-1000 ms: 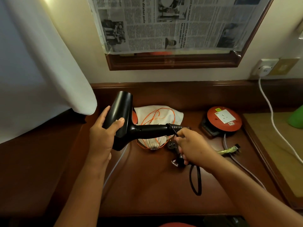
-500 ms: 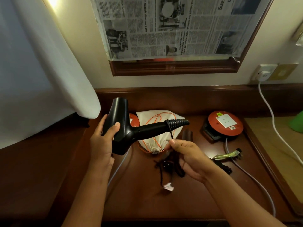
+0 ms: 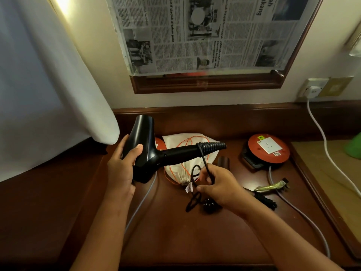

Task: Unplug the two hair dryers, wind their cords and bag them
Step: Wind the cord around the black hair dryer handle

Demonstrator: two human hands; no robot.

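Dim room, one warm glow at far left

Warm light spills behind the curtain (image 3: 48, 85) at far left, leaving the desk (image 3: 175, 231) dark and shadowy. Wide-angle bending curves the edges; the far right corner smears with blur; newspaper (image 3: 205, 36) film shows faint glare.

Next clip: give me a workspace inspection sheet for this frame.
Surface: dark wooden desk.
Job's things: black hair dryer held up; white drawstring bag lying behind it.
Clutter: orange extension reel; green wrapped item.
Grippers: left hand grips dryer body; right hand pinches black cord.
Cables: cord looped once round handle, plug dangling; grey cable; white cable to wall socket.
Surroundings: newspaper-covered mirror; white curtain.
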